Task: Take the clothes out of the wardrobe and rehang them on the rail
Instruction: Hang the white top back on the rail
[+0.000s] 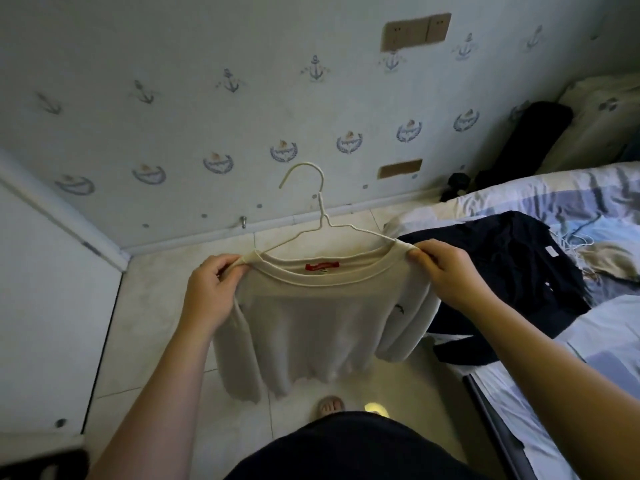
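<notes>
- Left hand (207, 289): fingers curled and thumb pressed against them, pinching the left shoulder end of the cream sweater (311, 327) at its neckline; back of the hand turned toward the camera.
- Right hand (446, 271): fingers curled, pinching the right shoulder end of the same neckline, where the fabric bunches over the end of the hanger.
- Both forearms reach forward and slightly inward from the lower corners of the view, wrists roughly level, holding the garment spread between the two hands above the floor.
- White wire hanger (320, 216): its two arms run into the neck opening toward each hand; the hook stands upright, midway between the hands and beyond them.
- Cream sweater: hangs down from the hands, sleeves drooping at either side; a red label shows inside the collar between the hands, and a small dark emblem sits on the chest below the right hand.
- Dark garment (502, 271): lies on the bed (571, 202) just beyond and to the right of the right hand.
- Tiled floor (166, 292) lies beneath the hands; the wall with anchor-print wallpaper (242, 98) rises beyond the hook.
- White door panel (45, 306): stands to the left of the left forearm.
</notes>
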Demonstrator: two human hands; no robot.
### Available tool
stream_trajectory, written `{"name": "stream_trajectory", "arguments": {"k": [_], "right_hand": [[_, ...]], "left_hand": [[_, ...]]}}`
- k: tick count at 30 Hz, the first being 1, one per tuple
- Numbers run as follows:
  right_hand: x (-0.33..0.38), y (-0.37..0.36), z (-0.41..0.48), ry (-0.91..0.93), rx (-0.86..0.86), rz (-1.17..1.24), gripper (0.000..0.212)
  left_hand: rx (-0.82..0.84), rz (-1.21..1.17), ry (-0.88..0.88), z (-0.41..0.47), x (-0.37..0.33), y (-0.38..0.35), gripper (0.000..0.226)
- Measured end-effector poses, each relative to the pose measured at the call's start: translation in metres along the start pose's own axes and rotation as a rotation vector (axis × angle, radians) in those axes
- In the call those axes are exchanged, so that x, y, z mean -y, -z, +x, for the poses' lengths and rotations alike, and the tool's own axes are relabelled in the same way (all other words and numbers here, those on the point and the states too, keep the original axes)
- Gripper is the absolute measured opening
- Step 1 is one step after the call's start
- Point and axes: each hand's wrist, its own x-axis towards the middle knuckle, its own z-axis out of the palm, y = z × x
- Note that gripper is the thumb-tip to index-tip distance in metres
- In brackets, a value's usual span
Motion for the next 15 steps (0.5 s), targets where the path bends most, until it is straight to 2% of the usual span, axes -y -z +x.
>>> {"name": "stream_trajectory", "arguments": {"k": [7, 15], "right_hand": [[0.048, 0.002, -0.058, 0.192, 0.029, -0.047, 0.023], [0.127, 0.011, -0.100, 0.416, 0.021, -0.018, 0.023]], "left_hand": [[-0.189, 0.009, -0.025, -0.113, 0.001, 0.053, 0.012], [-0.411, 0.073, -0.105, -0.209, -0.033, 0.135, 0.014]]}}
